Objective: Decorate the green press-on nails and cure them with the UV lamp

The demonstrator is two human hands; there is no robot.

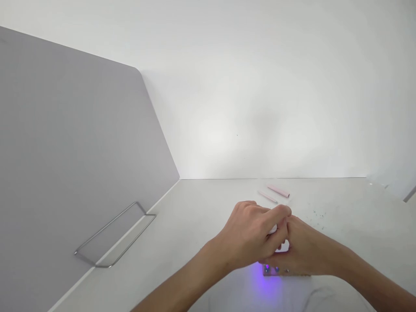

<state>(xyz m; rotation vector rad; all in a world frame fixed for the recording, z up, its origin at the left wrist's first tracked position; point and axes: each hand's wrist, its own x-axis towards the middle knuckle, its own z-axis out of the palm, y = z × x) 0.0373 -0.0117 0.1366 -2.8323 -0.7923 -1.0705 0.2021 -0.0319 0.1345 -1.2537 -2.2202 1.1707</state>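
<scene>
White piece is clamped in left hand, right hand grip can't be told; pink tube and thin stick are laid on worktop, handling judged unfinished.

No text, label, brand, number or sign can be read. The visible edge of the lit block bears nothing legible; neither do the pink sticks beyond the block or the grey panel to the block's left. The white piece near the block is mostly covered.
</scene>
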